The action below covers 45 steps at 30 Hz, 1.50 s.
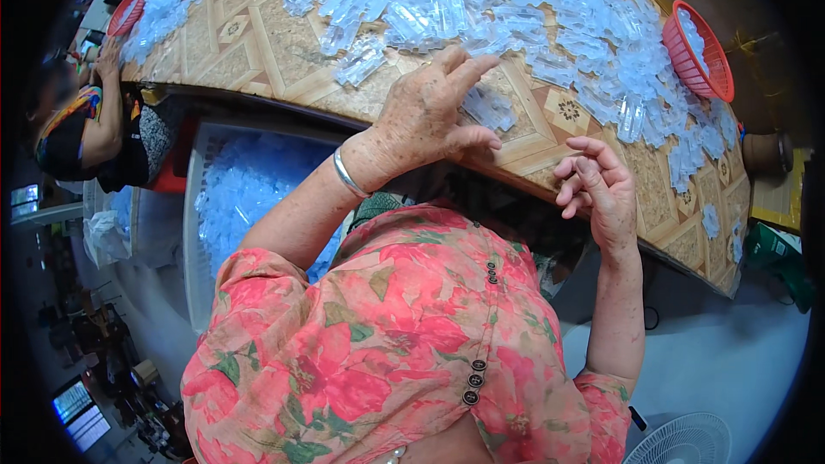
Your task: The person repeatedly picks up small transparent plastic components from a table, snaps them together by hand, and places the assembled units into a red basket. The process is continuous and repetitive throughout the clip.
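My left hand (434, 107), with a silver bangle on the wrist, reaches over the near edge of the table. Its fingers and thumb are spread, and I see nothing held between them. Just beside it, partly hidden behind the fingers, lies a small group of clear plastic pieces (488, 109). My right hand (604, 193) is raised by the table edge, palm turned inward. The fingers there are loosely bent and apart, with nothing visible in them. Beyond both hands spreads a large heap of clear, bluish plastic pieces (481, 0).
The wood-patterned table (284, 51) curves around me. A red basket (698, 60) stands at the right, another red basket (125, 13) at far left near a seated person (94, 120). Left below the table, a white bin (194, 232) holds bluish pieces. A fan (687, 440) stands lower right.
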Motion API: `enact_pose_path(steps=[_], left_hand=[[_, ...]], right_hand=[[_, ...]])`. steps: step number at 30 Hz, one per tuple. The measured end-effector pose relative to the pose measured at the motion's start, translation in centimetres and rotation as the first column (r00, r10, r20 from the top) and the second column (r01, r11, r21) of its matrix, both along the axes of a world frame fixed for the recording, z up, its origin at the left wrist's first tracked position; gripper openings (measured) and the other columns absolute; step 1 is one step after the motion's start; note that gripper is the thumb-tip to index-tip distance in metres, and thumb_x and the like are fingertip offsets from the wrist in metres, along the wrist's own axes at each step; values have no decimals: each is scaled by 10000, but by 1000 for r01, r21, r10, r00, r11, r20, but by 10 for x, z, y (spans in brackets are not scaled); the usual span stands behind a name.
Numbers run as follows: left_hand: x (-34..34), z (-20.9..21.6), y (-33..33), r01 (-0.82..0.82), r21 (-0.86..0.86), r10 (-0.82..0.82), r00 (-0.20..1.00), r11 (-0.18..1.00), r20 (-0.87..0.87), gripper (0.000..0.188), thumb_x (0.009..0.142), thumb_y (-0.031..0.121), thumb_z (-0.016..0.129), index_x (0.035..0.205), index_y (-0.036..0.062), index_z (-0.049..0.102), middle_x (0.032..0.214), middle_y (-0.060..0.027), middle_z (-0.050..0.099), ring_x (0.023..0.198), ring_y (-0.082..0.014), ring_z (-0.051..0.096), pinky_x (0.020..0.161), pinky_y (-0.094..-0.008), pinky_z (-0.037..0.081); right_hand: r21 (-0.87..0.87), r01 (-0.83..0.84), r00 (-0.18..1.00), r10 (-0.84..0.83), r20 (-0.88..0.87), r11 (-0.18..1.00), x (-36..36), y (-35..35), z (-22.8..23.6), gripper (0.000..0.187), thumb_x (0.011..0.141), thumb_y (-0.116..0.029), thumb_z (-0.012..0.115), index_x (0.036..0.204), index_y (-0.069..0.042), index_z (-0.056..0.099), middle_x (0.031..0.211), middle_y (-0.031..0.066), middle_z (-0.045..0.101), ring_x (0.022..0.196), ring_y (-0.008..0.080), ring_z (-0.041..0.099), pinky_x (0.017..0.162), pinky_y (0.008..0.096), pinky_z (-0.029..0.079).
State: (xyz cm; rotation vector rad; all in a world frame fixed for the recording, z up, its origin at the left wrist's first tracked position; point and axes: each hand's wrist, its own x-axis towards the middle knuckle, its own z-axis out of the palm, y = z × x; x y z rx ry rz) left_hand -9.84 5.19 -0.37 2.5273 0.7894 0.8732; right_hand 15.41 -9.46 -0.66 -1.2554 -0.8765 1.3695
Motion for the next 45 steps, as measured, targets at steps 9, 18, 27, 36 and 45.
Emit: enact_pose_path(steps=[9,18,27,36,45], left_hand=[[10,-2,-2,29,-5,-29,1000,1000,6,618,675,284,890,1199,51,657,1078,-129,638,868,-311,635,745,-392,521],[43,1,-16,82,-1,-82,996,997,35,491,629,222,903,1008,47,646,933,-115,602,861,-311,627,726,-406,507],[74,-7,-28,110,-205,-78,985,973,156,463,726,186,873,1046,47,568,919,-117,651,816,-279,664,706,-383,519],[88,-6,-31,460,-847,90,863,265,497,292,970,105,663,1193,41,484,1144,-171,687,989,-201,704,770,-271,586],[101,-8,-51,590,-803,167,786,83,595,345,1031,158,563,1297,-30,450,1318,-212,593,1138,-247,661,966,-329,562]], right_hand=[[61,229,964,-217,-156,972,3,-9,1,316,1016,-180,605,1259,20,578,958,109,693,654,105,670,554,226,577],[601,214,-193,-570,799,770,76,-1,-1,330,813,-174,776,1101,-37,692,1124,102,646,1039,264,621,878,402,506],[477,257,-90,-471,878,840,78,-11,-10,265,791,-156,777,1006,-64,652,1134,99,665,1065,317,618,950,424,473],[639,344,108,-705,700,688,48,-38,-3,271,772,26,756,1001,-48,633,1183,139,649,1086,297,638,912,389,527],[672,69,76,-676,733,737,-7,-32,3,323,741,29,774,1025,-87,671,1195,118,636,1004,270,649,881,388,509]])
